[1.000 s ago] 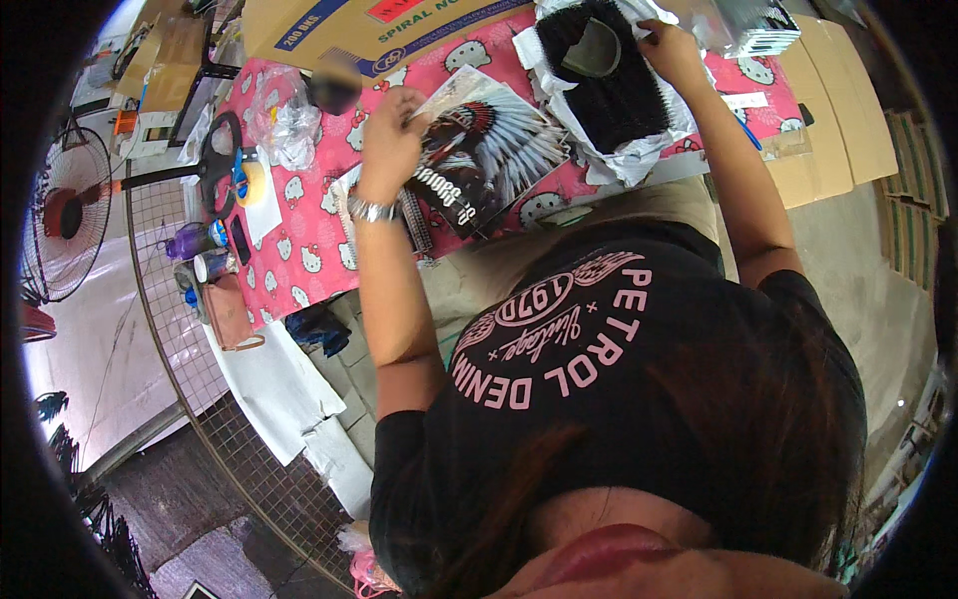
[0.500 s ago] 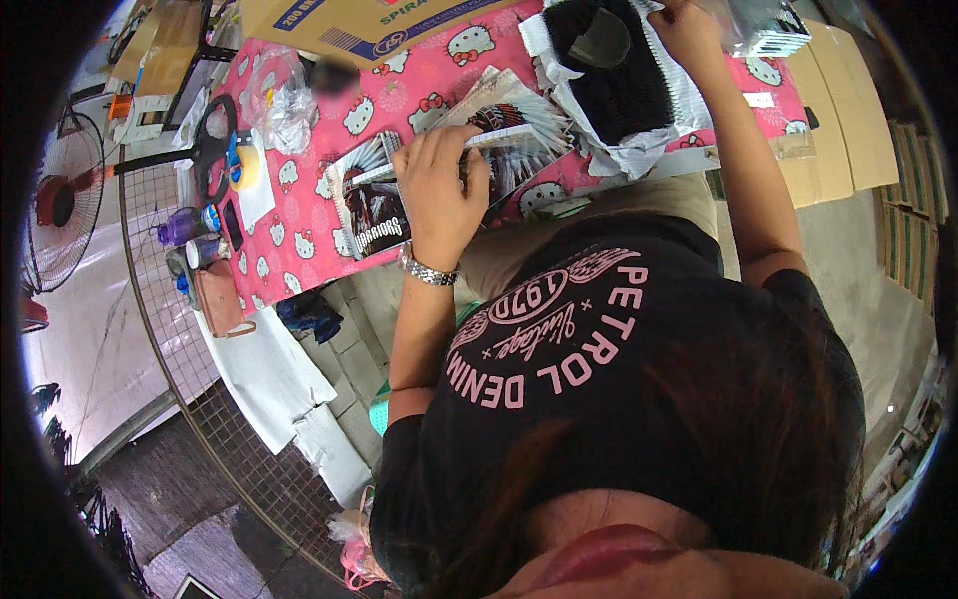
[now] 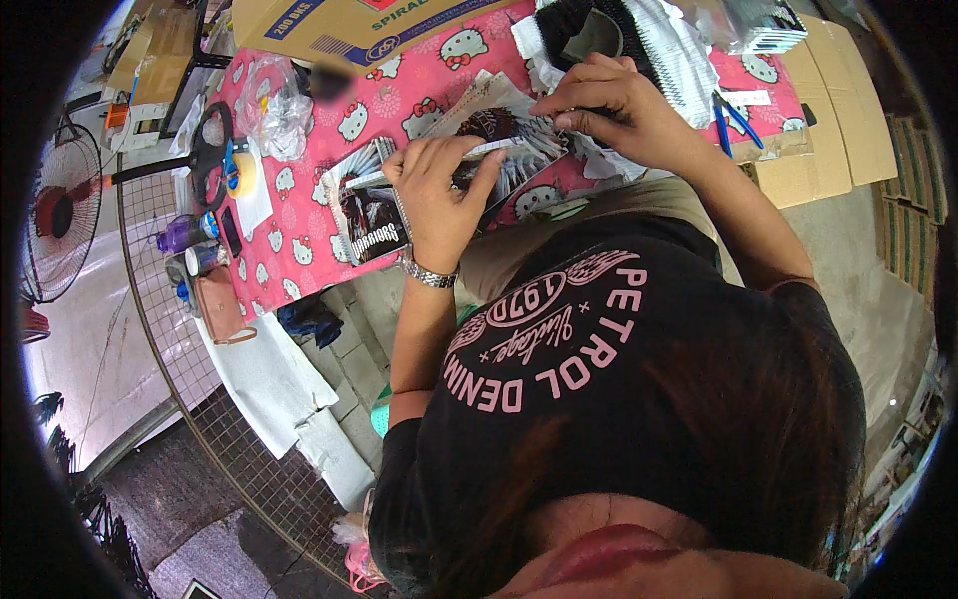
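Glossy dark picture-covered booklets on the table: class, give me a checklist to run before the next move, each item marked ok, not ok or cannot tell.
1. Left hand on the glossy dark picture-covered booklets: ok.
2. Booklets squarely stacked: not ok, they lie askew.
3. Right hand apart from the blue-handled metal pliers: ok.
4. Right grip holding something: cannot tell.
5. Large brown cardboard box apart from the booklets: ok.

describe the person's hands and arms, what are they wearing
The left hand and right hand are ungloved. A silver metal-link band circles the left wrist; the right wrist is bare. Short black sleeves leave the forearms uncovered.
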